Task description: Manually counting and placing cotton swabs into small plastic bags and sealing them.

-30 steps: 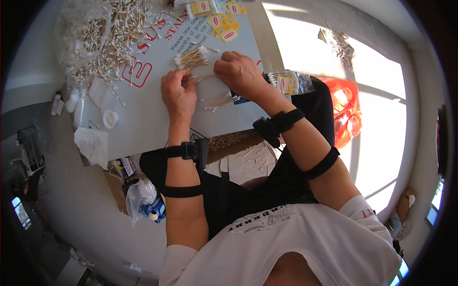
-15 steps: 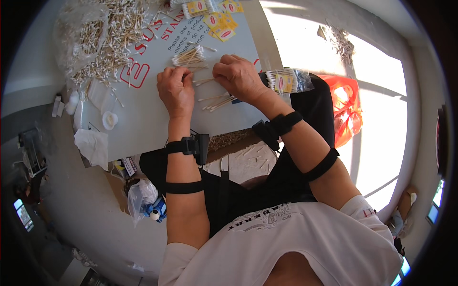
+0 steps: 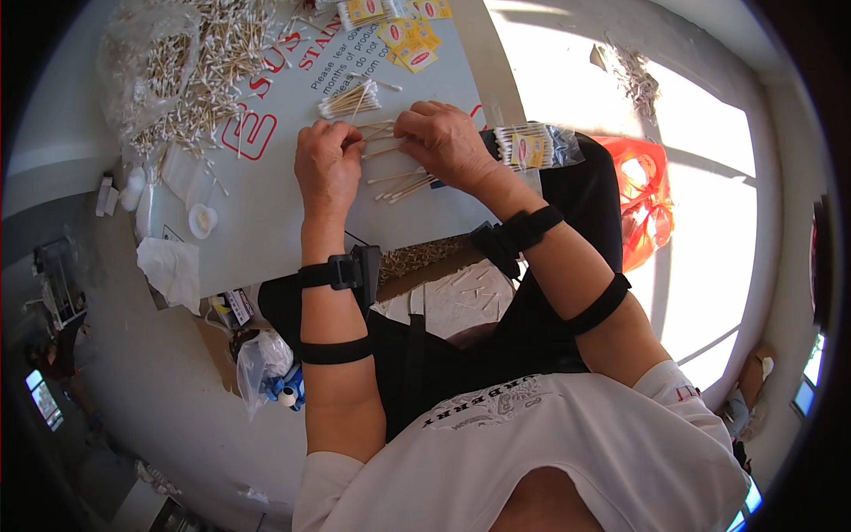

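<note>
Swabs (image 3: 379, 138) between 2 nearly closed hands (image 3: 446, 144)

Grey tabletop (image 3: 257, 239), cotton swabs (image 3: 344, 103), tissue (image 3: 170, 271)

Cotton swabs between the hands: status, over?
Left hand, right hand at cotton swabs; grip unclear. Swab heap just beyond them. Loose swabs close by, on the person's side.
</note>
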`<state>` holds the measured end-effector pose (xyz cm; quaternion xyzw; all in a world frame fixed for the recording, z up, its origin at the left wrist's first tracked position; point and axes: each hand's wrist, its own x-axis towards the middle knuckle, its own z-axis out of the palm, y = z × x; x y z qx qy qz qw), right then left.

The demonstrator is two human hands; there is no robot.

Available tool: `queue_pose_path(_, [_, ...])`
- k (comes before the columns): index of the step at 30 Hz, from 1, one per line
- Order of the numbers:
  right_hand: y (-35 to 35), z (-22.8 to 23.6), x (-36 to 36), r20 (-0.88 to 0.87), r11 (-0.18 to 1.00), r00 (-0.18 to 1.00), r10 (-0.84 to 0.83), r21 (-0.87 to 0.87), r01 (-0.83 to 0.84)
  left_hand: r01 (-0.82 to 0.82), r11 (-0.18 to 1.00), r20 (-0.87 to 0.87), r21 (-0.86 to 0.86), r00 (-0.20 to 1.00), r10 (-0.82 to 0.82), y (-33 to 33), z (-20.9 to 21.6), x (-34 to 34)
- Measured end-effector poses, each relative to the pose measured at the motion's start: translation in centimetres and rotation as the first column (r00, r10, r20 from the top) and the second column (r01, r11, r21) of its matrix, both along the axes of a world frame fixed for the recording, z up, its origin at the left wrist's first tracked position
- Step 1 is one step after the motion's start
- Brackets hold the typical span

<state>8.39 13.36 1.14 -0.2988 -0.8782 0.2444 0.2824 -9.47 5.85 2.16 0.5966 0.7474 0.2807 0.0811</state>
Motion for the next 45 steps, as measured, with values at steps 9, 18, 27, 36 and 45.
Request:
queue_pose_path(9, [0.0, -0.2, 0.0, 0.0, 0.999, 1.0, -0.011, -0.046, 0.011, 0.009, 0.999, 0.044, -0.042, 0.999, -0.007, 0.0, 0.2, 0.1])
queue_pose_path(18, [0.0, -0.2, -0.8, -0.071, 0.993, 0.992, -0.108, -0.043, 0.106, -0.027, 0.999, 0.125, 0.035, 0.992, 0.022, 0.2, -0.5, -0.1])
queue_pose_path(27, [0.3, -0.4, -3.2, 0.001, 0.982, 0.983, -0.184, -0.036, 0.184, -0.079, 0.994, -0.062, 0.072, 0.995, 0.084, 1.7, 0.4, 0.4])
queue_pose_path(36, [0.7, -0.7, -3.0, -0.014, 0.989, 0.99, -0.143, -0.052, 0.142, 0.015, 1.0, -0.097, 0.003, 0.995, -0.015, 1.9, 0.2, -0.5])
queue_pose_path(45, [1.0, -0.8, -1.8, 0.017, 1.0, 1.0, -0.004, -0.009, 0.004, 0.05, 0.997, -0.08, -0.065, 0.995, -0.055, 2.1, 1.0, -0.5])
